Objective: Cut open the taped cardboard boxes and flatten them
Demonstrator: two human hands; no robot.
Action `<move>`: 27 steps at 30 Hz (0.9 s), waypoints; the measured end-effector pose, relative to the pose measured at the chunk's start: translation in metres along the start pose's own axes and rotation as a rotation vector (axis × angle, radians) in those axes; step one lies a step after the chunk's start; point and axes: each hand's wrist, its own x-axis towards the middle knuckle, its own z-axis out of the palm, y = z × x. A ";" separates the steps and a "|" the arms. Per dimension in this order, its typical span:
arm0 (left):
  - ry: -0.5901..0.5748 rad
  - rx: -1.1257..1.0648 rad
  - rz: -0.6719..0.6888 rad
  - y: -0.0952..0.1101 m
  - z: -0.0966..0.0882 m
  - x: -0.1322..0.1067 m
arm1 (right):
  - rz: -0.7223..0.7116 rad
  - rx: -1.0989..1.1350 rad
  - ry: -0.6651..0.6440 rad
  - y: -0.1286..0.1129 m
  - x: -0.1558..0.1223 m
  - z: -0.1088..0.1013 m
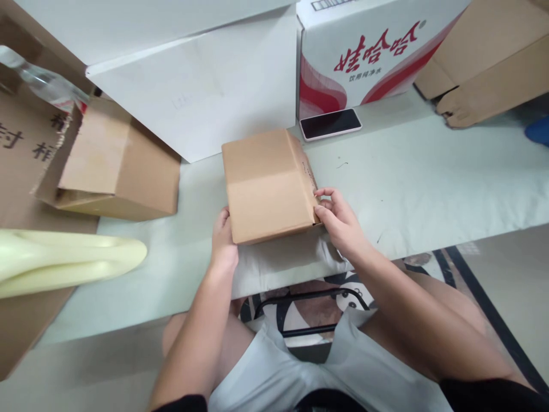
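Note:
A small brown cardboard box [268,186] sits near the front edge of a table covered in pale green cloth, its plain face toward me. My left hand [223,240] grips the lower left side of this box, with some fingers hidden behind it. At the lower right corner, my right hand [337,220] pinches the box's edge between thumb and fingers. The right side of the box carries some dark print and appears to have a flap. A phone [331,124] with a dark screen lies just behind the box on the right.
White cartons [240,86] and a white-and-red carton [364,63] stand along the back of the table [450,171]. An opened brown box [128,154] and a clear bottle [47,83] are at left, near a pale yellow object [72,260]. Another brown carton [493,57] stands back right.

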 end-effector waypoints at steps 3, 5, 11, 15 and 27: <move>-0.007 0.001 0.006 -0.001 -0.001 0.000 | -0.004 0.012 0.002 0.001 0.000 0.001; -0.010 0.003 -0.001 -0.001 -0.001 0.000 | -0.024 0.028 0.023 0.000 -0.001 0.001; -0.031 0.010 -0.006 0.001 -0.002 -0.002 | -0.203 -0.093 0.263 -0.007 -0.008 0.001; -0.054 0.030 -0.022 0.001 -0.002 -0.002 | -0.291 -0.123 0.284 -0.007 -0.012 -0.001; -0.128 0.084 -0.086 0.011 -0.004 -0.005 | -0.483 -0.149 0.354 -0.002 -0.020 -0.006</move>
